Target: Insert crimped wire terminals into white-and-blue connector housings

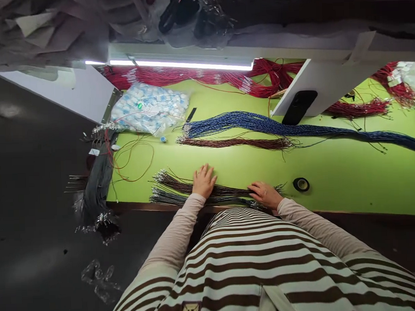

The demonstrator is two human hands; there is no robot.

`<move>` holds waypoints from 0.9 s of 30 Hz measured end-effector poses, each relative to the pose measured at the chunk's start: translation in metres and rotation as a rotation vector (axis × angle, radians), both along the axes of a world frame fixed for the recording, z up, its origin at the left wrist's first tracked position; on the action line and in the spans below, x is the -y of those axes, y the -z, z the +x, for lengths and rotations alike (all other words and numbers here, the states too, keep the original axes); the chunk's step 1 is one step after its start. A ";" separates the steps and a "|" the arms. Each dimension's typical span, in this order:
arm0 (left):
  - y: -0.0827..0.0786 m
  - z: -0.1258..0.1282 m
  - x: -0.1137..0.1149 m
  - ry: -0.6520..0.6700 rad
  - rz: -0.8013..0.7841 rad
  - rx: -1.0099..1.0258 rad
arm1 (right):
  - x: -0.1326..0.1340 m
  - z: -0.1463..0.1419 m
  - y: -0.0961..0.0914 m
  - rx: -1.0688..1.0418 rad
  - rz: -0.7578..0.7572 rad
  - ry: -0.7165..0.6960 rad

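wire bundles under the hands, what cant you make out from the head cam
Head view:
- brown wire bundle: middle hidden by the left hand and right hand
- grey wire bundle: metal ends too small to identify
- blue wire bundle: far end cut off by the right edge

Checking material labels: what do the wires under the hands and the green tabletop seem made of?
The wires look plastic-insulated, with a slight sheen and bright metal terminals at their ends. The green tabletop looks like smooth laminate, flat and evenly coloured, though painted board is possible.
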State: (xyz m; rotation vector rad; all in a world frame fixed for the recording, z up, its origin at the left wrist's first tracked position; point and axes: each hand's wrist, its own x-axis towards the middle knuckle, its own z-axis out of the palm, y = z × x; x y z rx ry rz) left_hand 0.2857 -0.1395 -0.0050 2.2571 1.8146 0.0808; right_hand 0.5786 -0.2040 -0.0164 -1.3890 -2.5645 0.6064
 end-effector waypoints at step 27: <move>0.014 0.013 -0.008 -0.003 -0.126 -0.090 | -0.192 -0.071 -0.024 -0.018 0.094 0.046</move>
